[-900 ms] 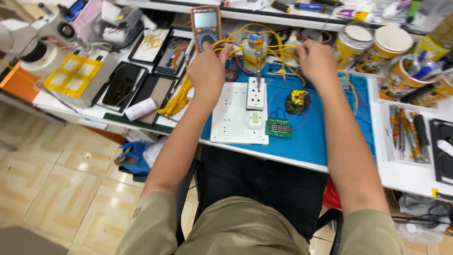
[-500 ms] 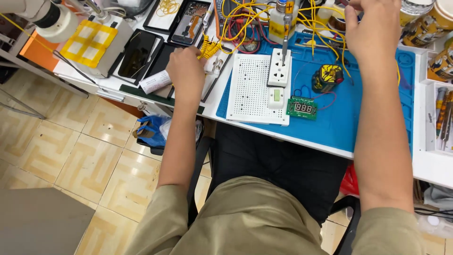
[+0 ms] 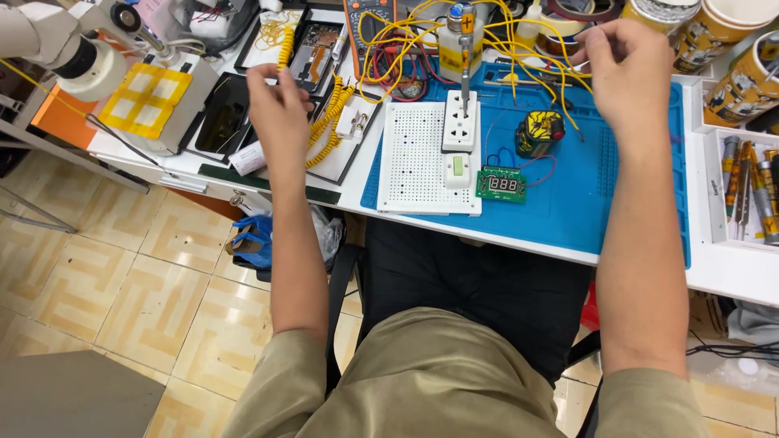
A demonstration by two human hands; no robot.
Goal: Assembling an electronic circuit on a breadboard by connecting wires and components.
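The left hand [image 3: 278, 105] is raised over the left part of the bench, fingers curled and pinched on a yellow coiled lead [image 3: 285, 47] that runs up from the fingertips toward the far edge; more of the coil [image 3: 331, 113] hangs to the right of the hand, across a dark tray [image 3: 324, 170]. Just beside the wrist lies a small white block [image 3: 248, 159], and left of that a black phone [image 3: 224, 114] and a yellow-taped plate [image 3: 146, 99] under a microscope head [image 3: 81, 57].

The right hand [image 3: 629, 69] is up at the far right of the blue mat [image 3: 617, 195], fingers bent in a loose pinch around thin yellow wires [image 3: 535, 73] that fan leftward — whether the fingertips truly clamp a wire cannot be told, as the back of the hand hides them.

Between the hands, on the mat, sit a white perforated board [image 3: 418, 158], a white socket strip [image 3: 460, 122] with a switch [image 3: 458, 169] at its near end, a small green display board [image 3: 501, 184] and a yellow-and-black part [image 3: 540, 131]. A probe [image 3: 465, 49] stands upright in the socket strip. Farther back is an orange multimeter [image 3: 369, 20] amid red and yellow wires.

At the far right are paper cups [image 3: 730, 40] and a white tray of tools [image 3: 742, 186]. The person sits in a black chair [image 3: 487, 284], khaki trousers in the near foreground.
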